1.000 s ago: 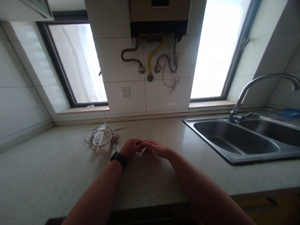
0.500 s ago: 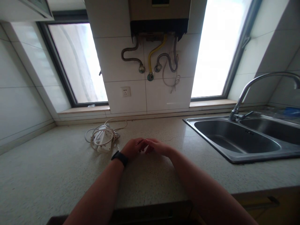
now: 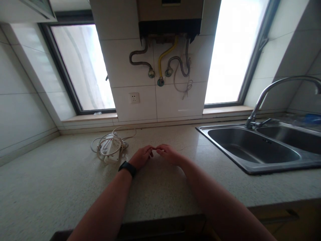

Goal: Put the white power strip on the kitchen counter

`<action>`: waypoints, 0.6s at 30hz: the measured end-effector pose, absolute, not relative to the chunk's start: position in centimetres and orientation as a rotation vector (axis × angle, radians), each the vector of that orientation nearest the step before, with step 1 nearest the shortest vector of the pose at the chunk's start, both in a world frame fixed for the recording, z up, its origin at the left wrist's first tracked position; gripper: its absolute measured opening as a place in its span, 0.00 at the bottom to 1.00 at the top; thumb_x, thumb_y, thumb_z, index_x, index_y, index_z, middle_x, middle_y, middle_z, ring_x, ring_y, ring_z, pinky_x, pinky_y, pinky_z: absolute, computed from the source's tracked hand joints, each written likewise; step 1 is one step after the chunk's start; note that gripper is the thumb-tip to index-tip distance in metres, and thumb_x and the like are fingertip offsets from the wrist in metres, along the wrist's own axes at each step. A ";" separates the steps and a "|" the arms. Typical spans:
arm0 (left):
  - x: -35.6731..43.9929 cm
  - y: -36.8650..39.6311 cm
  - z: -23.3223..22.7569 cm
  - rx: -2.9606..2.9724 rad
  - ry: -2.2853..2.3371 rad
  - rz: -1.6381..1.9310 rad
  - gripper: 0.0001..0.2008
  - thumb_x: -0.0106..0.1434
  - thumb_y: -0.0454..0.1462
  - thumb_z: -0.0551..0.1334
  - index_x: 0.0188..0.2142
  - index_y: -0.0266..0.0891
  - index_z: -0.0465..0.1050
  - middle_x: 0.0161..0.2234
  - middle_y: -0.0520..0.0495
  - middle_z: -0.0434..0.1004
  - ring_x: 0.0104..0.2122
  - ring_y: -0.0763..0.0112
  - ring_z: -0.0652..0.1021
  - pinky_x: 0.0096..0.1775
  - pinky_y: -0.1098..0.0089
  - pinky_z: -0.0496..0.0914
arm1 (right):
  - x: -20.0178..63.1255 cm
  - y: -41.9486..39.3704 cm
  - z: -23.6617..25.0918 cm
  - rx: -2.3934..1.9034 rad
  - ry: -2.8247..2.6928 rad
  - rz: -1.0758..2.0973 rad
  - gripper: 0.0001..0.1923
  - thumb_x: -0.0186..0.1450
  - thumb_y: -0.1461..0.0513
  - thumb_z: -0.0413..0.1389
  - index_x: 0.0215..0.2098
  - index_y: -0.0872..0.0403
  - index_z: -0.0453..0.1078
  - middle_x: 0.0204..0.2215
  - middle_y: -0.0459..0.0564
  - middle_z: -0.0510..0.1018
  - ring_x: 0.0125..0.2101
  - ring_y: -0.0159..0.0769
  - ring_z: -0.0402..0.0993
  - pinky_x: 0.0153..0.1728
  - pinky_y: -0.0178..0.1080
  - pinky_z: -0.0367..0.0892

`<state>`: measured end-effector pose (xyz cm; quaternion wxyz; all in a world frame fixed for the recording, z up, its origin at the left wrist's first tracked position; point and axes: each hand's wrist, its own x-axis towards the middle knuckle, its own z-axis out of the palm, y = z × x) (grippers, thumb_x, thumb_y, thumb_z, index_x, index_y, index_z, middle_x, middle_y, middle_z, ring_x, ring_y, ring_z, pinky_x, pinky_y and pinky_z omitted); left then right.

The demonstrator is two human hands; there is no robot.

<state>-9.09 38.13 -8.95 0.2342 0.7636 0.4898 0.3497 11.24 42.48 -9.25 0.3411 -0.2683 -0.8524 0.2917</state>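
Power strip [image 3: 110, 149] left of left hand [image 3: 142, 156]; sink [image 3: 253, 150] right.

Water heater [image 3: 170, 13] cut off by top edge, faucet [image 3: 281, 90] spout and second sink basin [image 3: 293, 140] cut at right, fingertips [image 3: 153, 149] curled under, contents unclear, blue item [image 3: 312, 118] blurred.

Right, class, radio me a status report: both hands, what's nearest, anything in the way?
Left hand and right hand on countertop, fingertips meeting, nothing visibly held. Power strip with coiled cord just left. Sink far right.
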 end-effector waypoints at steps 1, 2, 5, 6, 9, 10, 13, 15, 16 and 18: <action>-9.1 38.2 -9.0 2.090 1.344 0.955 0.22 0.69 0.45 0.46 0.51 0.38 0.71 0.30 0.48 0.76 0.29 0.70 0.74 0.34 0.70 0.66 | 11.4 42.7 -9.4 -0.711 -2.222 0.714 0.19 0.68 0.49 0.51 0.46 0.52 0.74 0.43 0.55 0.75 0.45 0.44 0.69 0.50 0.48 0.59; -9.2 38.2 -9.1 2.091 1.337 0.949 0.22 0.69 0.45 0.46 0.52 0.38 0.71 0.29 0.48 0.76 0.29 0.70 0.74 0.34 0.70 0.66 | 11.5 42.8 -9.6 -0.719 -2.226 0.687 0.19 0.67 0.49 0.52 0.47 0.51 0.74 0.44 0.56 0.75 0.46 0.45 0.68 0.51 0.49 0.58; -9.2 38.2 -9.1 2.106 1.323 0.933 0.23 0.69 0.46 0.47 0.51 0.38 0.73 0.27 0.49 0.75 0.28 0.70 0.74 0.35 0.70 0.66 | 11.7 43.0 -10.0 -0.716 -2.254 0.676 0.19 0.67 0.50 0.53 0.50 0.50 0.73 0.45 0.56 0.75 0.46 0.44 0.69 0.50 0.49 0.59; -9.2 38.3 -9.1 2.112 1.325 0.927 0.23 0.69 0.46 0.47 0.50 0.38 0.73 0.27 0.49 0.75 0.28 0.70 0.74 0.35 0.70 0.66 | 11.7 43.0 -10.1 -0.716 -2.269 0.681 0.18 0.67 0.51 0.53 0.50 0.50 0.73 0.45 0.56 0.75 0.45 0.44 0.70 0.50 0.48 0.60; -9.3 38.3 -9.1 2.110 1.338 0.904 0.23 0.68 0.46 0.47 0.50 0.38 0.73 0.27 0.49 0.75 0.27 0.70 0.73 0.33 0.71 0.65 | 11.7 43.1 -10.2 -0.756 -2.317 0.684 0.17 0.67 0.52 0.53 0.48 0.51 0.74 0.43 0.56 0.77 0.42 0.43 0.71 0.45 0.46 0.62; -9.3 38.3 -9.1 2.105 1.344 0.897 0.23 0.68 0.46 0.47 0.50 0.37 0.73 0.27 0.49 0.75 0.27 0.70 0.73 0.32 0.71 0.65 | 11.7 43.1 -10.1 -0.776 -2.329 0.683 0.17 0.67 0.52 0.53 0.46 0.52 0.75 0.41 0.56 0.78 0.41 0.43 0.72 0.44 0.45 0.63; -9.4 38.3 -9.1 2.103 1.382 0.880 0.22 0.68 0.46 0.48 0.49 0.37 0.73 0.25 0.50 0.73 0.26 0.70 0.72 0.31 0.71 0.64 | 11.8 43.3 -10.1 -0.794 -2.360 0.704 0.18 0.69 0.53 0.48 0.40 0.52 0.77 0.38 0.55 0.79 0.39 0.43 0.73 0.42 0.45 0.63; -9.5 38.3 -9.1 2.113 1.409 0.877 0.22 0.68 0.46 0.49 0.49 0.37 0.73 0.23 0.51 0.71 0.25 0.70 0.71 0.30 0.71 0.63 | 11.8 43.4 -10.1 -0.801 -2.374 0.720 0.19 0.70 0.54 0.46 0.39 0.51 0.78 0.38 0.55 0.80 0.40 0.43 0.74 0.42 0.45 0.63; -9.5 38.3 -9.0 2.117 1.419 0.878 0.21 0.67 0.45 0.49 0.49 0.38 0.73 0.23 0.51 0.70 0.25 0.70 0.71 0.30 0.71 0.63 | 11.9 43.4 -10.1 -0.810 -2.382 0.718 0.19 0.70 0.55 0.46 0.39 0.51 0.78 0.39 0.54 0.80 0.40 0.43 0.74 0.42 0.45 0.63; -9.4 38.1 -8.9 2.128 1.429 0.874 0.21 0.67 0.45 0.49 0.49 0.38 0.74 0.23 0.51 0.70 0.25 0.70 0.71 0.30 0.71 0.63 | 11.9 43.4 -10.0 -0.826 -2.400 0.697 0.18 0.70 0.55 0.46 0.39 0.51 0.78 0.38 0.54 0.81 0.39 0.43 0.74 0.42 0.44 0.63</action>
